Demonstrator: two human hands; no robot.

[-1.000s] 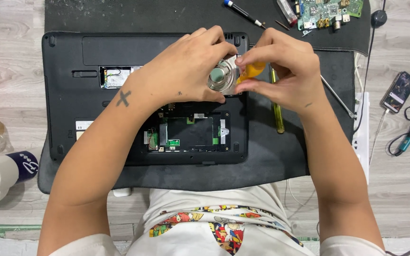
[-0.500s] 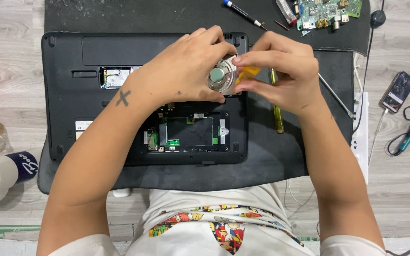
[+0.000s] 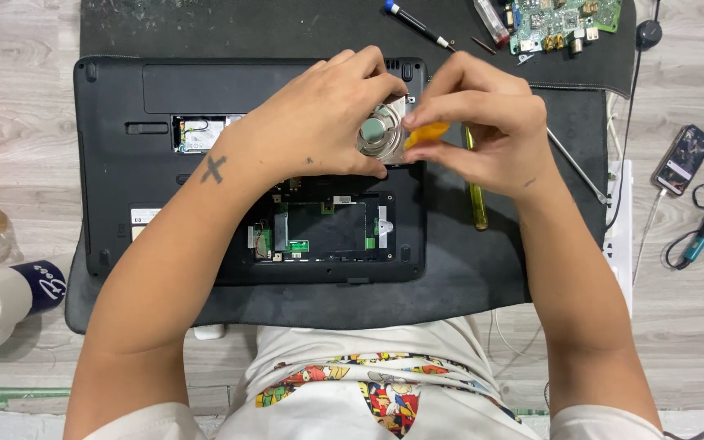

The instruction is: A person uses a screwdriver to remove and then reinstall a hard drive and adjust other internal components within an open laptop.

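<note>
A black laptop (image 3: 124, 179) lies upside down on a dark mat (image 3: 466, 277), with its bottom cover off and green circuit boards showing in an open bay (image 3: 323, 228). My left hand (image 3: 319, 122) holds a round silver metal part (image 3: 380, 134) over the laptop's upper right area. My right hand (image 3: 482, 130) pinches a small orange tool (image 3: 425, 133) against that part's edge. Both hands meet above the laptop; what lies beneath them is hidden.
A yellow-handled screwdriver (image 3: 476, 195) lies on the mat under my right wrist. A blue-tipped screwdriver (image 3: 417, 23) and a green circuit board (image 3: 560, 20) lie at the top. A phone (image 3: 682, 159) and cabled tool (image 3: 702, 236) rest at right; a white-and-navy bottle (image 3: 10, 297) at left.
Both hands stay almost in place over the silver part; the orange tool has shifted slightly between my right fingers.
</note>
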